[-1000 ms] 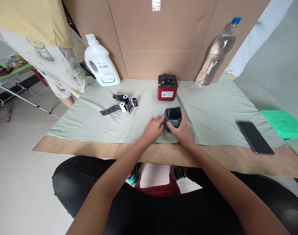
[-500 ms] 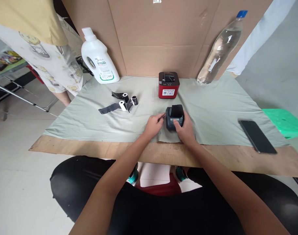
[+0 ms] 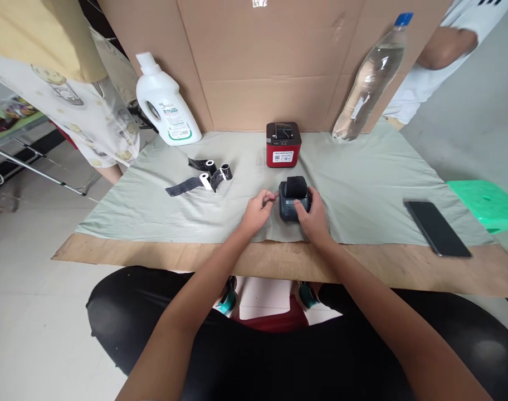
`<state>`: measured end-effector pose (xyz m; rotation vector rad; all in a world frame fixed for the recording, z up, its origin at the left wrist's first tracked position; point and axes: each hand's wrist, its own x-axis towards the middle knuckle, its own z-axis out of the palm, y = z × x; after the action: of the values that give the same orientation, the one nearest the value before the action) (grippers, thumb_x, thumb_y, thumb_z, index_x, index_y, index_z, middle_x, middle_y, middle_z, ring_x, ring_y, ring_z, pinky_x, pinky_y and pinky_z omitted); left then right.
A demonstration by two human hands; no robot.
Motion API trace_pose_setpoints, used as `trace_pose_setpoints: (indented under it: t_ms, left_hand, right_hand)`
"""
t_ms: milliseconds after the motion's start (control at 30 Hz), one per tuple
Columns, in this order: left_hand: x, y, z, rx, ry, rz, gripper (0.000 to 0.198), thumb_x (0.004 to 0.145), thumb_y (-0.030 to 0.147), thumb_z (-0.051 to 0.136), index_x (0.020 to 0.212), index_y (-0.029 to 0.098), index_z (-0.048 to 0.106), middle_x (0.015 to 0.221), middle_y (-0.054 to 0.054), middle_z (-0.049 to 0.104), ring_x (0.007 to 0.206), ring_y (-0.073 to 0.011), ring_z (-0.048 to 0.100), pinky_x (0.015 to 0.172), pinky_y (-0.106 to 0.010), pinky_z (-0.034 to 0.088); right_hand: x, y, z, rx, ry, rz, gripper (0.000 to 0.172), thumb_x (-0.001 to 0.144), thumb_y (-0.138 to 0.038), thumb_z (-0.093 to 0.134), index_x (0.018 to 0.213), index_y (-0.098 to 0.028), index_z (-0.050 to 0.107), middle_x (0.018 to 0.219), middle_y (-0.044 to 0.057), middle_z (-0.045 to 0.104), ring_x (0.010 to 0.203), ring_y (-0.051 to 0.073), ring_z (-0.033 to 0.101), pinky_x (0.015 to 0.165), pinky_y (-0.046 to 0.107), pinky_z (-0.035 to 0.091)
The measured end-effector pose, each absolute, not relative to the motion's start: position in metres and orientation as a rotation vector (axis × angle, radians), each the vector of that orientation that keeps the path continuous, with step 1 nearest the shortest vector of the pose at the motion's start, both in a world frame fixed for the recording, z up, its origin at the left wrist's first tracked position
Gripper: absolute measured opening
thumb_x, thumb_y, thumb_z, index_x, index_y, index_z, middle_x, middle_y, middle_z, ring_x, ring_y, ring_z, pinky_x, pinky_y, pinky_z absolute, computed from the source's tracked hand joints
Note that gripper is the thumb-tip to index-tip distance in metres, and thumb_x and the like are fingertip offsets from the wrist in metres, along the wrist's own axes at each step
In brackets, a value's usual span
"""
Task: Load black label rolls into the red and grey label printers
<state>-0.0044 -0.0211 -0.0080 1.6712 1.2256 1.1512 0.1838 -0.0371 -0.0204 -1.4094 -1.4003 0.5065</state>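
Note:
A small dark portable receipt printer (image 3: 291, 209) sits on the cloth near the front of the table, a black paper strip (image 3: 296, 186) curling up from its top. My right hand (image 3: 314, 218) grips its right side, with the thumb on the front of the top face. Just left of the printer is my left hand (image 3: 258, 209), its thumb and forefinger pinched together; whatever they hold is too small to make out. Behind the printer stands a red and black box-shaped printer (image 3: 283, 151). Several small paper rolls (image 3: 205, 180) with black tails lie to the left.
A white detergent bottle (image 3: 168, 106) and a clear water bottle (image 3: 369, 86) lean against the cardboard panel (image 3: 266, 55). A phone (image 3: 438, 228) lies at the right. People stand beyond both sides of the table (image 3: 154, 253). A green stool (image 3: 485, 203) is at the right.
The black strip on the small printer looks more curled over. My left thumb and forefinger have shifted slightly beside the printer. At the right, the person's arm has come into view.

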Motion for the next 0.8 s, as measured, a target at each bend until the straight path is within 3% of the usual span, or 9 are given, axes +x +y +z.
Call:
trace_pose_setpoints:
  t_ms: [133, 267, 367, 500, 700, 800]
  left_hand:
    - [-0.0041, -0.0238, -0.0072, 1.732, 1.219, 1.096, 0.018, 0.09, 0.007, 0.046, 0.088, 0.024, 0.049, 0.09, -0.001, 0.075, 0.127, -0.022, 0.071, 0.096, -0.032, 0.053]
    - [-0.0038, -0.0269, -0.0029, 1.833, 1.266, 1.026, 0.018, 0.087, 0.007, 0.047, 0.086, 0.025, 0.047, 0.081, 0.001, 0.071, 0.116, -0.0228, 0.074, 0.093, -0.033, 0.053]
    - [-0.0043, -0.0262, -0.0008, 2.0, 1.37, 0.934, 0.022, 0.08, 0.003, 0.052, 0.085, 0.025, 0.049, 0.086, 0.0, 0.072, 0.1, -0.0232, 0.073, 0.104, -0.04, 0.05]
    - [-0.0059, -0.0231, -0.0021, 2.128, 1.428, 0.861, 0.029, 0.073, 0.0, 0.053, 0.087, 0.025, 0.052, 0.092, -0.002, 0.074, 0.099, -0.0241, 0.07, 0.119, -0.046, 0.039]
    - [-0.0055, -0.022, -0.0054, 2.105, 1.452, 0.875, 0.029, 0.071, 0.001, 0.053, 0.087, 0.025, 0.054, 0.086, -0.001, 0.071, 0.097, -0.024, 0.069, 0.117, -0.047, 0.041]
    - [-0.0053, -0.0224, -0.0057, 2.034, 1.431, 0.934, 0.024, 0.073, 0.003, 0.053, 0.084, 0.025, 0.052, 0.077, 0.002, 0.066, 0.092, -0.0226, 0.069, 0.107, -0.043, 0.048]
  right_hand:
    - [0.1844, -0.0366, -0.0206, -1.416, -1.403, 0.51, 0.067, 0.086, -0.05, 0.062, 0.142, -0.015, 0.053, 0.145, 0.022, 0.063, 0.135, 0.037, 0.06, 0.117, 0.059, 0.045]
    - [0.1836, -0.0391, -0.0174, -1.446, -1.393, 0.549, 0.072, 0.085, -0.05, 0.062, 0.146, -0.015, 0.05, 0.148, 0.022, 0.062, 0.136, 0.038, 0.06, 0.118, 0.059, 0.045]
    - [0.1827, -0.0413, -0.0147, -1.486, -1.399, 0.561, 0.078, 0.084, -0.051, 0.062, 0.149, -0.011, 0.048, 0.149, 0.024, 0.061, 0.134, 0.04, 0.061, 0.117, 0.06, 0.046]
    - [0.1819, -0.0417, -0.0152, -1.513, -1.429, 0.542, 0.082, 0.083, -0.052, 0.065, 0.151, -0.012, 0.047, 0.143, 0.024, 0.064, 0.13, 0.041, 0.063, 0.113, 0.061, 0.048]
    - [0.1821, -0.0408, -0.018, -1.49, -1.447, 0.507, 0.074, 0.084, -0.05, 0.066, 0.148, -0.016, 0.051, 0.141, 0.021, 0.067, 0.125, 0.039, 0.065, 0.108, 0.057, 0.052]
    - [0.1827, -0.0407, -0.016, -1.479, -1.435, 0.514, 0.068, 0.084, -0.049, 0.064, 0.143, -0.016, 0.055, 0.137, 0.02, 0.069, 0.122, 0.038, 0.067, 0.108, 0.057, 0.052]
